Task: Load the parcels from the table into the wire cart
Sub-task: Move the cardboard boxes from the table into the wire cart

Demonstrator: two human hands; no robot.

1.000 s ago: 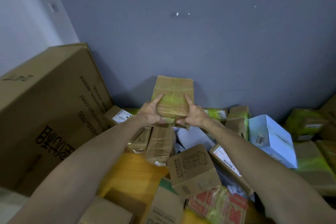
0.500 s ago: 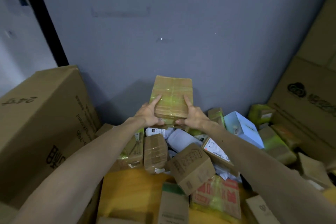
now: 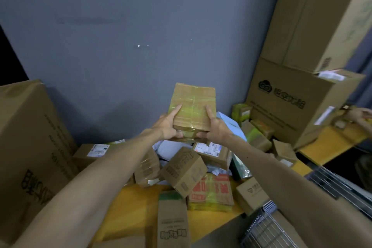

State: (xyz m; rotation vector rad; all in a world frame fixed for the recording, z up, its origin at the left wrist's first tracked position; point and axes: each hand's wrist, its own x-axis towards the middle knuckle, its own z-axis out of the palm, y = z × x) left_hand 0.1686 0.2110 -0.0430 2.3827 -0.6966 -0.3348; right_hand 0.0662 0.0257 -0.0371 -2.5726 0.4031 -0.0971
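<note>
Above the far middle of a yellow table, in front of a grey wall, a person is holding a taped cardboard parcel up in the air with both bare hands. The left hand is grasping the parcel's left side, with the thumb lying up its near face and the fingers curling under its lower edge. The right hand is grasping the right side in the same way. Clear tape with a greenish sheen is crossing the parcel's near face.

Below the parcel, other parcels are lying heaped across the far half of the table. A small printed brown box is tilting on one corner near the middle, with a labelled box just behind it. A red-printed packet is lying flat just in front of it. A pale blue box is showing beside the right wrist. A narrow printed carton is lying near the front edge.

A very large carton is standing at the table's left edge. Two large stacked cartons are rising by the far right corner. The wire cart is standing off the front right corner, with only its grid showing. Another person's hand is showing at the right margin, too small to tell its grip.
</note>
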